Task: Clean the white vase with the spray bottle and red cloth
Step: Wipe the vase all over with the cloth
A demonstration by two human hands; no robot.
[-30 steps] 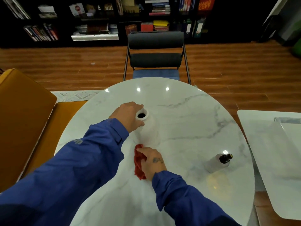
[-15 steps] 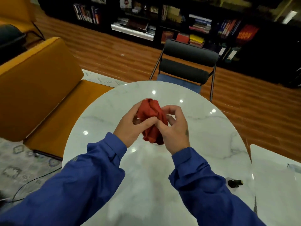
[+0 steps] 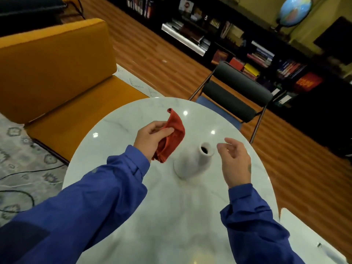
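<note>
One round marble table [image 3: 171, 216] carries the white vase [image 3: 192, 162], upright between both hands. The left hand [image 3: 152, 138] pinches the red cloth [image 3: 172, 134], likely readying a wipe; the right hand [image 3: 233, 161] hovers empty, fingers loosely spread. No spray bottle shows.

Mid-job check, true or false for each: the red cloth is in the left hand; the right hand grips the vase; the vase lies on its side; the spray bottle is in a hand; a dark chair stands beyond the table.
1. The left hand holds the red cloth. True.
2. The right hand grips the white vase. False: it hovers open beside the neck, apart from it.
3. The vase lies on its side. False: it stands upright on the marble table.
4. A hand holds the spray bottle. False: neither does.
5. A dark chair stands beyond the table. True.
</note>
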